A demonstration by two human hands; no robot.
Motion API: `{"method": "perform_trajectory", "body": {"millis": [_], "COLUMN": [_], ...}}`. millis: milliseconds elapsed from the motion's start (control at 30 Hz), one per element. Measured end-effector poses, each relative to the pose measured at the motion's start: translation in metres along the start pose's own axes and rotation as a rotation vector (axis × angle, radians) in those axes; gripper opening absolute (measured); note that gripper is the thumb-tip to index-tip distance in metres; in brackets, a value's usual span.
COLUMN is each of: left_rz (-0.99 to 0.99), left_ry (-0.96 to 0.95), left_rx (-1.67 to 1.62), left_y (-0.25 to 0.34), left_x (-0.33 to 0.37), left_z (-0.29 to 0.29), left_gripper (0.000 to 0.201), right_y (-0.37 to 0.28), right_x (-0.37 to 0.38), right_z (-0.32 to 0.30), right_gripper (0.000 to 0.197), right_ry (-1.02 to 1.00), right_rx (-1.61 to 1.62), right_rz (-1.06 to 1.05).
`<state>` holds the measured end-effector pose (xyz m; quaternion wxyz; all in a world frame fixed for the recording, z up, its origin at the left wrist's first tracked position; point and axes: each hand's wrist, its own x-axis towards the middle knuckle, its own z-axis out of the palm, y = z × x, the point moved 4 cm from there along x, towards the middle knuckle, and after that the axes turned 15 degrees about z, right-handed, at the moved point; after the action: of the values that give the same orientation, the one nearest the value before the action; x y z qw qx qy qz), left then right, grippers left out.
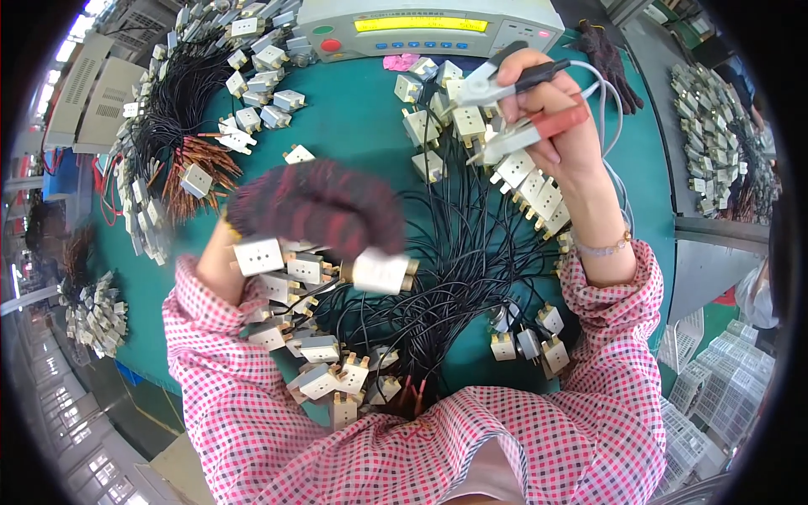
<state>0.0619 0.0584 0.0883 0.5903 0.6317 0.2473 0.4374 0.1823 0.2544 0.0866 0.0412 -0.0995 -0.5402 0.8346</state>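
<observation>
My left hand (320,202), in a dark red-and-black knitted glove, is closed on a white block-shaped connector (379,273) with brass-coloured prongs. That connector is blurred by motion. My bare right hand (560,135) grips two test clips, a black-handled one (488,86) and a red-handled one (530,135), side by side, their tips pointing left. Pale leads (608,109) run from them past my wrist. Between my arms lies a bundle of black wires (442,286), with many white connectors (324,379) at the wire ends.
At the back stands a bench tester (429,34) with a lit yellow display and blue buttons. Another heap of wired connectors (181,84) covers the far left of the green mat (353,109). A dark glove (608,67) lies at the far right. White plastic trays (724,379) stack beyond the right edge.
</observation>
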Motion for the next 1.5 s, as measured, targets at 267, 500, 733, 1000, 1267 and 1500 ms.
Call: {"method": "perform_trajectory", "body": {"millis": [267,500,733,1000,1267,1500], "left_rz": [-0.280,-0.679,-0.377,-0.025,-0.193,-0.508], "left_ry": [0.096,0.189,0.069,0.468,0.573,0.707], "left_rx": [0.027,0.424,1.011,0.917,0.479,0.380], "left_y": [0.006,-0.044,-0.046,-0.048,-0.058,-0.064], "left_x": [0.001,0.021,0.020,-0.008,0.005,-0.001], "left_z": [-0.012,-0.034,-0.029,-0.034,-0.043,-0.054], "left_gripper": [0.028,0.036,0.046,0.056,0.065,0.061], "right_y": [0.015,0.018,0.020,0.021,0.028,0.034], "right_x": [0.014,0.014,0.015,0.018,0.028,0.025], "right_z": [-0.019,-0.016,-0.012,-0.005,0.016,0.036], "right_gripper": [0.025,0.026,0.025,0.022,0.025,0.021], "right_ry": [0.160,0.223,0.237,0.306,0.213,-0.057], "right_rx": [0.051,-0.022,-0.070,-0.274,-0.254,-0.644], "right_rz": [-0.026,0.015,0.035,0.028,0.064,-0.024]}}
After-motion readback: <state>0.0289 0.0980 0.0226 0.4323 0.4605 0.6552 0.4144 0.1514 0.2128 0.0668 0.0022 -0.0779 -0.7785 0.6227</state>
